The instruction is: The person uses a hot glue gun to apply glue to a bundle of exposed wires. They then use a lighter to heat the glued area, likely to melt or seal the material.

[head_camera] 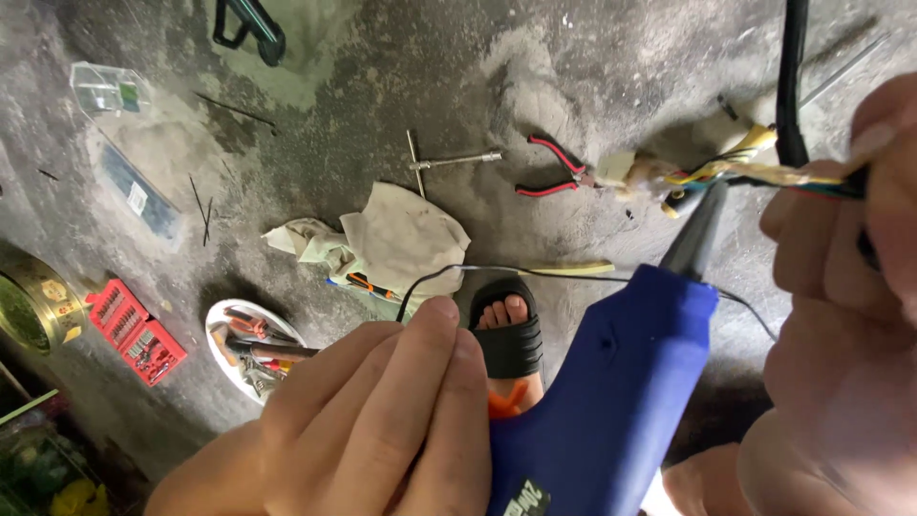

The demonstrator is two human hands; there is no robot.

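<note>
My left hand (373, 420) grips the handle of a blue hot glue gun (611, 382), fingers near its orange trigger (506, 401). The gun's dark nozzle (697, 234) points up at a bundle of coloured wires (755, 174) wrapped in yellowish tape. My right hand (850, 315) pinches that bundle at the right edge of the view. A black cable (791, 81) runs up from the bundle. A thin black cord (535, 272) trails from the gun across the floor.
On the concrete floor lie red-handled pliers (552, 167), a metal T-wrench (449, 161), a crumpled cloth (392, 239), a white dish of tools (253, 349), a red bit set (134, 330) and plastic packets (138, 196). A foot in a black sandal (508, 334) stands below.
</note>
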